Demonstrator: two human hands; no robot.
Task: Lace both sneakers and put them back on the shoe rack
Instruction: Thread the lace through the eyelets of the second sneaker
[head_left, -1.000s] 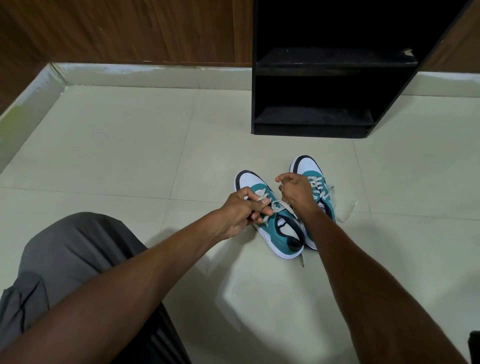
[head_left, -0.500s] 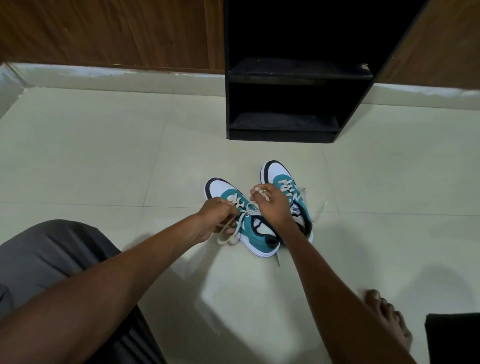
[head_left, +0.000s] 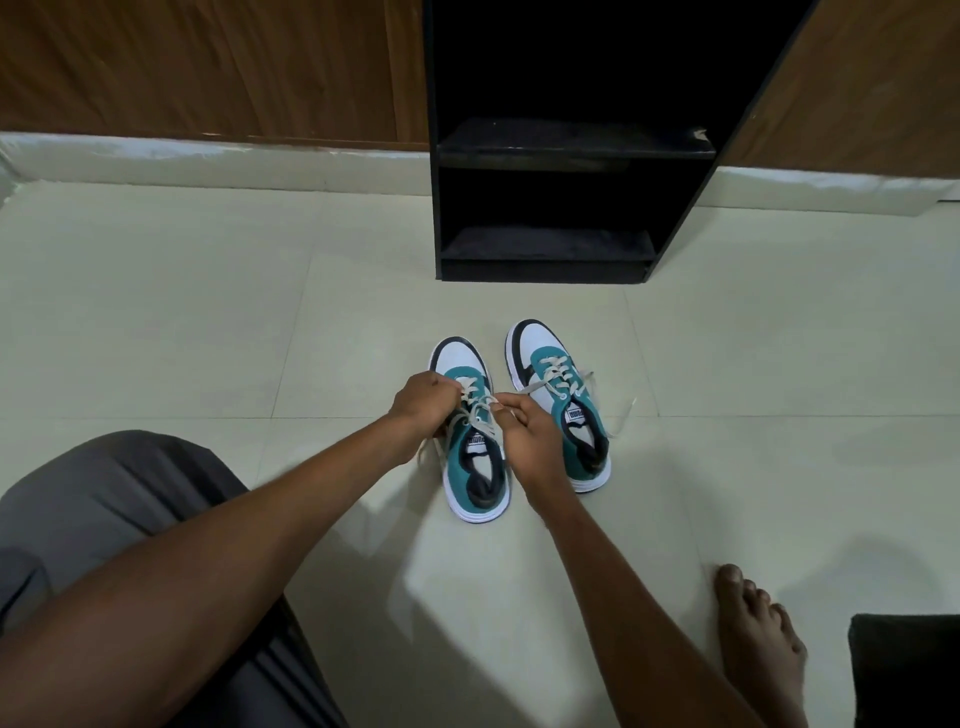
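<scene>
Two teal, white and black sneakers stand side by side on the tiled floor, toes pointing away from me. My left hand (head_left: 423, 402) and my right hand (head_left: 530, 441) are over the left sneaker (head_left: 475, 488), each pinching a strand of its pale lace (head_left: 475, 410) above the tongue. The right sneaker (head_left: 563, 410) is laced, and its loose lace ends trail onto the floor to its right. The black shoe rack (head_left: 550, 249) stands just beyond the sneakers, its two visible shelves bare.
A wood-panelled wall with a pale skirting (head_left: 208, 156) runs behind the rack. My grey-clad knee (head_left: 119, 514) is at the lower left, my bare foot (head_left: 753, 634) at the lower right, beside a dark object (head_left: 906, 670) in the corner.
The view has shifted, so the sneakers sit more centrally and upright in frame. Both hands have stayed on the left sneaker's lace, which now stands looped between them.
</scene>
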